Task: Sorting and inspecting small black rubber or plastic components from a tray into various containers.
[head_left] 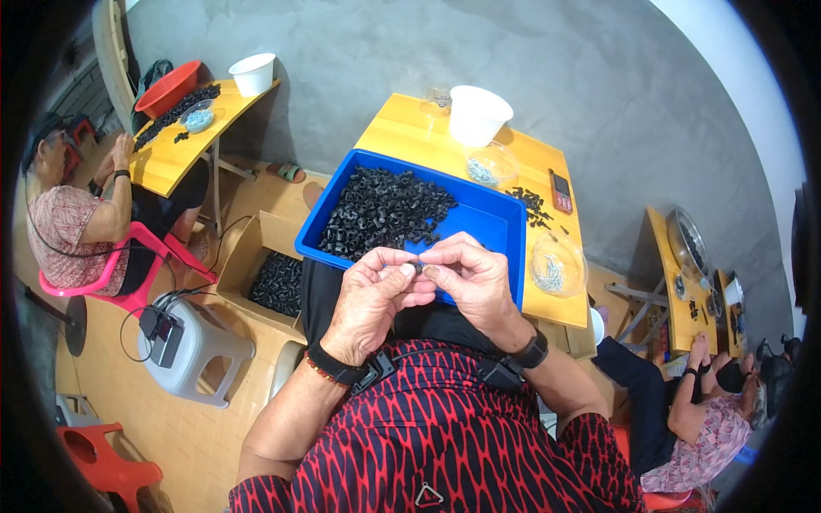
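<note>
Close by tray edge, pinched part

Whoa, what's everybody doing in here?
One person pinches a small dark piece between the fingertips of the left hand and right hand, at the near side of a blue tray. Black pieces are heaped mostly in the tray's left part. Another person sits at a table off to the left.

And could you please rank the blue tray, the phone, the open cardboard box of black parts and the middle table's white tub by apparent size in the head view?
1. Blue tray
2. Cardboard box, partly hidden
3. White tub
4. Phone
</note>
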The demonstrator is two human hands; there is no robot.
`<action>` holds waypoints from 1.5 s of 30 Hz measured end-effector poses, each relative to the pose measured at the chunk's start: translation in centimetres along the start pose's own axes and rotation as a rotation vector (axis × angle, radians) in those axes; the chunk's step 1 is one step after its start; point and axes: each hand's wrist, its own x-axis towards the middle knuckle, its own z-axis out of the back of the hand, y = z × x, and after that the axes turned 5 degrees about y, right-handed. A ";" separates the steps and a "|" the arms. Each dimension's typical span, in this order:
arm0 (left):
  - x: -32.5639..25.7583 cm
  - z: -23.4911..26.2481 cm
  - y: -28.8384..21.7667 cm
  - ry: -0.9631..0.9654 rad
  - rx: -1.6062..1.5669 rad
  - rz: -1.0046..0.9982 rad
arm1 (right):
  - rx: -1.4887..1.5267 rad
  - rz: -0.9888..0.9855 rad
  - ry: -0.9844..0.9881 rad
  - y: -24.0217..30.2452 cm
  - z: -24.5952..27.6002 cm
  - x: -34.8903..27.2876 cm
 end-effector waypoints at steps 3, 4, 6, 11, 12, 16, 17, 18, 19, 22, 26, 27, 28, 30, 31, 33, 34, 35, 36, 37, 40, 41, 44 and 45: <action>-0.1 0.1 0.1 -0.009 0.018 0.007 | -0.128 0.033 -0.017 0.5 0.1 0.0; 0.0 0.4 0.2 -0.022 0.056 0.012 | -0.128 0.033 -0.017 0.6 0.1 0.1; 0.0 0.6 0.2 -0.033 0.093 0.017 | -0.247 0.116 -0.005 0.9 0.3 0.2; -0.1 0.4 -0.2 0.021 0.028 0.085 | -0.270 0.130 0.068 1.3 0.9 -0.1; -0.1 0.4 -0.2 0.022 0.027 0.086 | -0.284 0.143 0.093 1.5 1.1 -0.1; -0.2 0.2 -0.2 0.059 -0.027 0.103 | -0.313 0.163 0.163 2.3 1.6 -0.1; -0.2 0.2 -0.2 0.078 -0.049 0.109 | -0.313 0.169 0.179 2.4 1.7 0.0; -0.2 0.3 -0.1 0.077 -0.049 0.109 | -0.313 0.174 0.195 2.4 1.7 0.1; -0.1 0.5 0.0 0.082 -0.058 0.103 | -0.313 0.175 0.194 2.5 1.7 0.1; -0.1 0.5 0.0 0.102 -0.071 0.097 | -0.283 0.148 0.213 2.4 1.8 -0.1; -0.1 0.0 -0.2 0.125 -0.047 0.097 | -0.189 0.089 0.147 1.6 1.9 -0.3; -0.1 0.1 -0.2 0.125 -0.048 0.098 | -0.171 0.066 0.139 1.6 1.9 -0.3; -0.1 0.3 -0.2 0.123 -0.024 0.089 | -0.169 0.065 0.141 1.7 1.9 -0.1; -0.1 0.5 -0.1 0.120 0.000 0.079 | -0.222 0.058 0.163 2.3 1.8 0.1; -0.1 0.4 0.0 0.113 0.020 0.065 | -0.222 0.057 0.164 2.4 1.8 0.1; -0.1 0.4 0.0 0.106 0.040 0.050 | -0.267 0.037 0.145 2.6 1.7 0.1; 0.0 0.4 0.0 0.091 0.048 0.050 | -0.265 0.037 0.145 2.6 1.7 0.1; 0.0 0.4 0.0 0.076 0.057 0.051 | -0.263 0.046 0.153 2.4 1.8 0.1; -0.1 0.4 0.0 0.074 0.058 0.051 | -0.260 0.055 0.161 2.2 1.9 0.1; -0.1 0.4 0.0 0.074 0.040 0.051 | -0.260 0.055 0.160 1.9 1.8 0.0; -0.1 0.4 -0.2 0.080 0.008 0.054 | -0.039 -0.058 0.119 1.3 1.7 -0.3; 0.0 0.4 -0.2 0.085 -0.007 0.056 | -0.032 -0.062 0.123 1.3 1.6 -0.3; -0.1 0.3 -0.4 0.094 -0.023 0.061 | -0.044 -0.055 0.121 1.1 1.6 -0.4; -0.1 0.3 -0.4 0.094 -0.023 0.061 | -0.063 -0.044 0.116 1.1 1.5 -0.4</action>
